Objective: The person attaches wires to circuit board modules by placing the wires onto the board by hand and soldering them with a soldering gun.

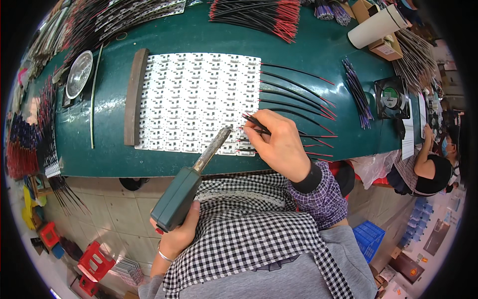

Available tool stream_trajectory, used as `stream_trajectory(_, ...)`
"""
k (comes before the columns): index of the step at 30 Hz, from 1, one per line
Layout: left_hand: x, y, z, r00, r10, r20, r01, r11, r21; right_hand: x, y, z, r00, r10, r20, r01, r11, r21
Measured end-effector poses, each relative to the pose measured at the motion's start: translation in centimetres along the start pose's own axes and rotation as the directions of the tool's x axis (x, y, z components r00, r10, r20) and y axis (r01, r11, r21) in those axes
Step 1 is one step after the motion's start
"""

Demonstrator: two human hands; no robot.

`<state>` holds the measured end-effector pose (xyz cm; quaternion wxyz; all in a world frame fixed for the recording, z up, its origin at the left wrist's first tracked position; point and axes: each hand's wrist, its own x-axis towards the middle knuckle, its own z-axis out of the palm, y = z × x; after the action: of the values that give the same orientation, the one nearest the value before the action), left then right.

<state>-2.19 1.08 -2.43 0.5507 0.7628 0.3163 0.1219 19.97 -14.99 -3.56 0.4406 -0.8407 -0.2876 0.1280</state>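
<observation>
Checkered apron (254, 231), lower centre of frame. Left hand (181, 231), lower left of centre, closed round dark green soldering gun (175, 199); tip over white circuit-board sheet (194, 99), mid-frame on table (318, 52), contact unclear. Right hand (281, 144) pinches black wiring (256, 122) at sheet's lower right edge.

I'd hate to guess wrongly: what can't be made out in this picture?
Head view:
Left hand: some fingers hidden behind the green tool.
Held black wires: partly covered by the right hand.
Tool tip: too small to tell if it touches the board sheet.
Black-and-red wire bundle: cut off by the top edge.
</observation>
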Motion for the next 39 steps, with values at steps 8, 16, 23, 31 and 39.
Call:
stream_trajectory(8,0.9,-0.1,0.4,0.991,0.135,0.022,-0.136,0.988,0.066,0.2,-0.2,0.1,1.000,0.021,0.019,-0.020,0.999,-0.030)
stream_trajectory(16,1.4,-0.3,0.6,0.985,0.164,0.051,-0.166,0.986,0.031,0.3,-0.3,0.2,1.000,-0.014,0.006,0.014,0.997,-0.079)
stream_trajectory(23,2.0,0.4,0.7,0.971,0.208,0.116,-0.215,0.975,0.050,0.6,-0.3,0.3,1.000,-0.017,0.025,0.020,0.995,-0.099)
stream_trajectory(31,2.3,0.5,0.4,0.959,0.239,0.151,-0.255,0.962,0.100,0.9,-0.6,0.2,0.999,0.014,0.045,-0.010,0.997,-0.079)
stream_trajectory(39,0.8,-0.5,-0.5,0.994,0.075,0.085,-0.078,0.997,0.022,1.1,-1.0,0.1,0.997,0.034,0.063,-0.028,0.995,-0.096)
